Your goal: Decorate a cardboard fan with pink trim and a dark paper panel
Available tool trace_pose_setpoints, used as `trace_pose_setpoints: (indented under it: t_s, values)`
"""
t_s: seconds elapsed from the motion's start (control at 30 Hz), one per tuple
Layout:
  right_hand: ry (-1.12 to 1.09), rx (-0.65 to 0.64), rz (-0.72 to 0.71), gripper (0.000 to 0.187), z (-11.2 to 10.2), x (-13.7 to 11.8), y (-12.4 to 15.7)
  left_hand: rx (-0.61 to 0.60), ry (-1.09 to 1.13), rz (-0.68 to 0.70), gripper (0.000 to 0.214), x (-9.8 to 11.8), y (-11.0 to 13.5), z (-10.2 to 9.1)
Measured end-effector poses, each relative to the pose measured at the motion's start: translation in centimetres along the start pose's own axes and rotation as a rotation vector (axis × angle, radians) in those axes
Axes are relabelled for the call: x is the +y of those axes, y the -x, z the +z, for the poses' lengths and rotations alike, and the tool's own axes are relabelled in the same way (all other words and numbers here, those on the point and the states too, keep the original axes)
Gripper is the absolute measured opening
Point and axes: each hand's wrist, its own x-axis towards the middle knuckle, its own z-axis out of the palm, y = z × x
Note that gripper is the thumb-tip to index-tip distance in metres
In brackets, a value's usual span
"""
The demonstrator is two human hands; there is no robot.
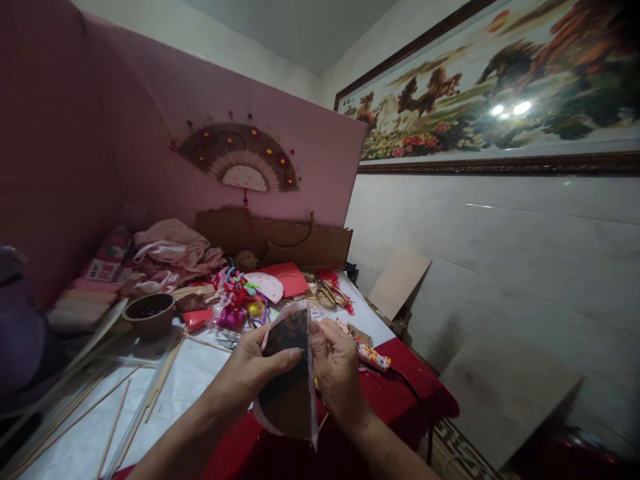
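Observation:
Between my hands is a half-round piece of brown cardboard [287, 407] with a dark printed patch, held upright over the table's front edge. Pale pink fabric [313, 400] wraps its rim. My left hand [267, 363] grips the curved side, its thumb lying across the face. At the straight edge, my right hand [337, 370] pinches the fabric rim between thumb and curled fingers. Just right of it lies a flower-patterned glue gun [376, 357] with a black cord. A spotted pink half-round piece [265, 285] rests behind my hands.
Gold-handled scissors [327, 295] and red paper [289, 279] lie farther back. To the left are a brown bowl [149, 317], thin wooden sticks [116, 420] and crumpled pink cloth [173, 250]. A decorated fan [240, 150] hangs on the pink board [320, 160] behind.

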Motion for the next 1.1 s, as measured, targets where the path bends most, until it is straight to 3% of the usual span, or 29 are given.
trace_pose_setpoints:
  t_s: [0.17, 0.27, 0.37, 0.53, 0.67, 0.87, 1.1]
  values:
    - [0.230, 0.031, -0.122, 0.035, 0.2, -0.1, 0.0, 0.012, -0.051, 0.032, 0.046, -0.1, -0.1, -0.3]
    - [0.219, -0.003, -0.104, 0.034, -0.1, -0.1, 0.0, 0.007, -0.056, 0.044, 0.053, 0.0, -0.2, -0.3]
    - [-0.014, -0.050, 0.054, 0.038, -0.3, -0.2, -0.1, 0.001, -0.027, 0.010, 0.051, 0.2, -0.1, -0.1]
    - [-0.616, -0.043, 0.415, 0.042, 0.1, -0.7, -0.7, -0.006, 0.005, 0.005, 0.047, 0.3, 0.0, 0.3]
    - [-0.836, 0.007, 0.539, 0.037, 0.4, -1.2, -1.1, -0.032, 0.017, 0.010, 0.055, 0.3, 0.1, 0.4]
    - [-0.809, 0.036, 0.512, 0.039, 0.4, -1.0, -1.0, -0.052, -0.001, 0.023, 0.057, 0.3, 0.2, 0.4]
    - [-0.623, -0.007, 0.391, 0.048, 0.3, -0.4, -0.8, -0.058, -0.044, 0.000, 0.039, 0.2, 0.3, 0.4]
